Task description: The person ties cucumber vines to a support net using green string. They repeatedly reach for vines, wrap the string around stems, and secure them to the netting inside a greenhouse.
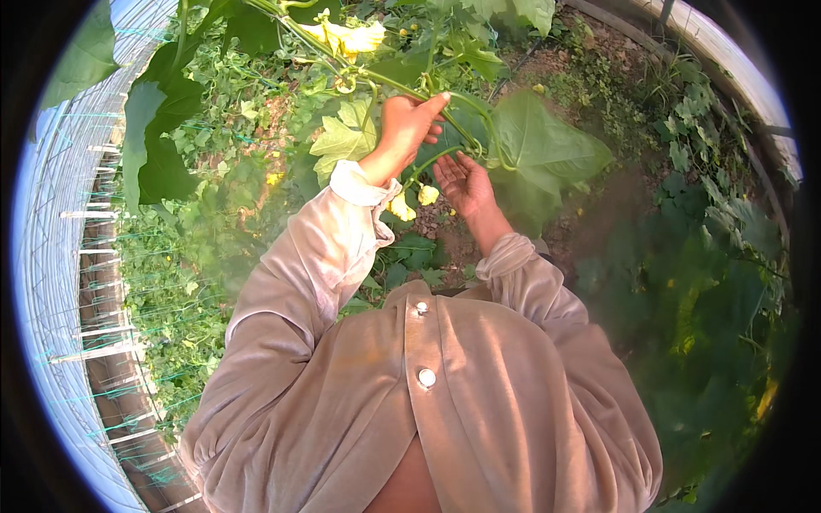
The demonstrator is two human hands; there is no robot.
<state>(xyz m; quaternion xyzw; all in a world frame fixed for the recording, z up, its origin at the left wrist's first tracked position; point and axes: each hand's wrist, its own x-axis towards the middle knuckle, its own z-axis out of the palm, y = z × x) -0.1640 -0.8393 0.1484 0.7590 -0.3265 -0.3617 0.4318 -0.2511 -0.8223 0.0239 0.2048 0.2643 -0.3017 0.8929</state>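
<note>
My left hand (408, 128) grips the green stem of a climbing vine (401, 88), thumb laid along it. Below and to the right, my right hand (465, 186) is palm up with fingers spread, its fingertips by a thin side stalk near a stem joint. Whether the fingertips touch the stalk I cannot tell. A broad green leaf (545, 138) spreads right of both hands. Small yellow flowers (401, 208) hang on a stalk between my forearms. Larger yellow blossoms (349, 37) sit higher on the vine. A paler lobed leaf (346, 138) is left of my left wrist.
Large dark leaves (160, 134) hang at upper left. Dense vines and green strings (186, 320) fill the left side, beside a curved film greenhouse wall (51, 256). Bare soil (596, 58) and low plants lie at upper right, along a pale curved edge (725, 58). Blurred foliage stands at right.
</note>
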